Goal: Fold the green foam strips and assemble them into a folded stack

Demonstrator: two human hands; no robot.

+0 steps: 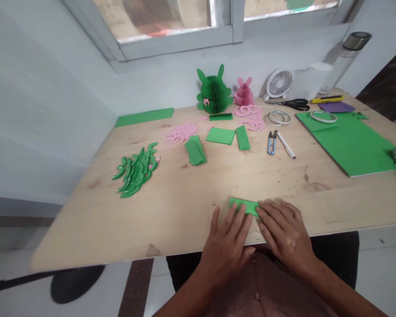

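A small folded piece of green paper (250, 207) lies flat near the front edge of the table. My left hand (227, 240) is spread out, its fingertips resting on the lower left part of the paper. On the other side, my right hand (286, 232) lies flat with its fingers stretched out, covering the paper's right end. Both hands press from above and grip nothing. Farther in are a stack of green paper strips (195, 151), a green rectangle (221, 135) and a smaller folded green piece (243, 137).
Green cutouts (138, 171) are piled at left, pink cutouts (183, 132) behind. A green honeycomb paper figure (214, 93) and a pink one (243, 93) stand by the wall. Thread snips (271, 143), a marker (285, 144), scissors (295, 104), tape rolls (280, 117) and green sheets (353, 147) lie right.
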